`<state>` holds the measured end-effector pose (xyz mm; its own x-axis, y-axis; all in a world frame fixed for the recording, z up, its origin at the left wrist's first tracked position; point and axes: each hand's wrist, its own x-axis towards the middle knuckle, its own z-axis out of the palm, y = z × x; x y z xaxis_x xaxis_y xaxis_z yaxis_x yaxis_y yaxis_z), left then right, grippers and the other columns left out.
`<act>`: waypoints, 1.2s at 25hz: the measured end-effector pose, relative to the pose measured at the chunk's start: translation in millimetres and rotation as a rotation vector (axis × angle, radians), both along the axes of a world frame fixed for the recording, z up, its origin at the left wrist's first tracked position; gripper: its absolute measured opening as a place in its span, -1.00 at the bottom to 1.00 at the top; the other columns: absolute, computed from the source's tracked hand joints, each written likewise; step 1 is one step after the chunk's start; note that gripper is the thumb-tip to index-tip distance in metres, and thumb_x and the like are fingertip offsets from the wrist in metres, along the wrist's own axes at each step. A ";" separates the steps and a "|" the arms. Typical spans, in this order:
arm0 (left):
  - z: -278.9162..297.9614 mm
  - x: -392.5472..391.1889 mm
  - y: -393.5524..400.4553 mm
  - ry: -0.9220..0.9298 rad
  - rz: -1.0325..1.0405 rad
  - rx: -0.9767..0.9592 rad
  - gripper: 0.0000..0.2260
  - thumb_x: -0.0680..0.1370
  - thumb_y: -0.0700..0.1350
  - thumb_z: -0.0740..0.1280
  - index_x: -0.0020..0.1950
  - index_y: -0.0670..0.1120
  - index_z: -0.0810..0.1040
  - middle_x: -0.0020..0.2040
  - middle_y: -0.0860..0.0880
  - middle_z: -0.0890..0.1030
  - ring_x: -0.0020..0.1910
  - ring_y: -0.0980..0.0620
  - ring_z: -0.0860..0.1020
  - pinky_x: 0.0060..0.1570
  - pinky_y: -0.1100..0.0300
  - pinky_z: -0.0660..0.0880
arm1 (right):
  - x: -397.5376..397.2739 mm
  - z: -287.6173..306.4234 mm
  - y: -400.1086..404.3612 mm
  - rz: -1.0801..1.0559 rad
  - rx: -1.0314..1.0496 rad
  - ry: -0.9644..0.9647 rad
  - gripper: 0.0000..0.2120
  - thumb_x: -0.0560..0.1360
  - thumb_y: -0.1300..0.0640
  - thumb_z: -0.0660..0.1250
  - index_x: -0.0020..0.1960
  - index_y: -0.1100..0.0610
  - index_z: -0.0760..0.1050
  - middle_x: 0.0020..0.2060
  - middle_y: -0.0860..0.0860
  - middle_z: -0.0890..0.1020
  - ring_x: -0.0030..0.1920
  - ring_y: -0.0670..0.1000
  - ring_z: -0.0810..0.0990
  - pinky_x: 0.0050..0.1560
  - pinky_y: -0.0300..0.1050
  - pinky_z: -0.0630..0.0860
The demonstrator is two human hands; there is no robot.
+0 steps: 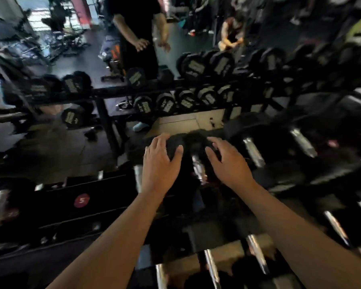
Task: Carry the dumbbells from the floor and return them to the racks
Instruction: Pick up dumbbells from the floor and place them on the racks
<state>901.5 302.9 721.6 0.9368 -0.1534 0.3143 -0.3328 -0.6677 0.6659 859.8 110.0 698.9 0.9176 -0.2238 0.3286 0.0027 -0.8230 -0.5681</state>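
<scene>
A black rubbery dumbbell [193, 147] with a shiny chrome handle is parked on the rack [104, 197]. The left hand [162, 161] and right hand [227, 163] are spread flat over its far head, fingers loose, nothing gripped. Pretty blurry shot.

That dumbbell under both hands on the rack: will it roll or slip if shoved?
Probably heavy: the dumbbell has thick black heads. Its rounded heads may roll sideways if pushed. The shiny metal handle could be slick; left hand and right hand look spread, though blur hides contact.
</scene>
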 end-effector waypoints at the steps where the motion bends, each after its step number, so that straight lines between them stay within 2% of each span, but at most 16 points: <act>1: 5.0 -15.0 -29.3 -0.006 -0.063 0.008 -0.53 0.60 0.20 0.21 0.44 0.02 0.39 0.38 0.05 0.45 0.39 0.04 0.39 0.41 -0.09 0.32 | -28.8 3.3 -29.5 -0.058 -0.001 -0.001 -0.55 0.64 -0.20 0.09 0.44 -0.04 0.37 0.28 -0.04 0.54 0.30 0.00 0.48 0.27 0.03 0.45; 7: 33.2 -167.6 -248.5 -0.041 -0.522 0.084 -0.54 0.58 0.20 0.24 0.43 0.04 0.40 0.38 0.03 0.46 0.36 -0.03 0.43 0.31 -0.09 0.41 | -273.3 24.4 -217.4 -0.527 -0.065 -0.028 -0.59 0.62 -0.14 0.15 0.38 0.01 0.42 0.20 0.06 0.60 0.19 0.13 0.57 0.13 0.08 0.51; 12: 46.0 -320.8 -388.6 -0.134 -0.892 0.177 -0.54 0.58 0.17 0.27 0.41 -0.01 0.43 0.37 -0.02 0.48 0.34 -0.10 0.44 0.34 -0.11 0.35 | -467.3 30.7 -295.6 -0.872 -0.049 0.032 -0.59 0.62 -0.17 0.11 0.37 0.00 0.40 0.18 0.07 0.59 0.18 0.15 0.56 0.12 0.10 0.50; 16: 48.9 -431.3 -465.5 -0.219 -1.210 0.279 -0.50 0.59 0.19 0.26 0.45 -0.02 0.41 0.42 -0.01 0.45 0.38 -0.07 0.41 0.37 -0.11 0.32 | -600.3 24.3 -323.3 -1.142 0.002 0.049 -0.57 0.63 -0.18 0.11 0.41 -0.01 0.38 0.23 0.04 0.56 0.21 0.13 0.54 0.13 0.11 0.50; 23: -1.6 -537.8 -558.8 -0.176 -1.490 0.402 -0.48 0.59 0.20 0.26 0.50 0.01 0.34 0.46 0.00 0.40 0.40 -0.07 0.40 0.39 -0.10 0.31 | -725.7 -28.7 -351.8 -1.449 0.111 0.141 -0.55 0.63 -0.17 0.10 0.45 -0.02 0.34 0.28 0.03 0.53 0.23 0.11 0.51 0.17 0.07 0.47; 30: -79.5 -570.9 -668.6 -0.042 -1.616 0.499 -0.44 0.58 0.20 0.29 0.53 0.04 0.29 0.50 0.00 0.36 0.45 -0.08 0.35 0.43 -0.15 0.27 | -752.9 -92.7 -432.2 -1.581 0.212 0.258 -0.55 0.62 -0.13 0.15 0.44 0.00 0.35 0.30 0.06 0.51 0.26 0.15 0.49 0.18 0.07 0.46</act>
<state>330.6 -365.7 642.1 -0.2731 -0.9612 -0.0383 -0.8466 0.2213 0.4841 107.0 -322.2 606.3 -0.2402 -0.9694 0.0512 -0.8369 0.1801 -0.5169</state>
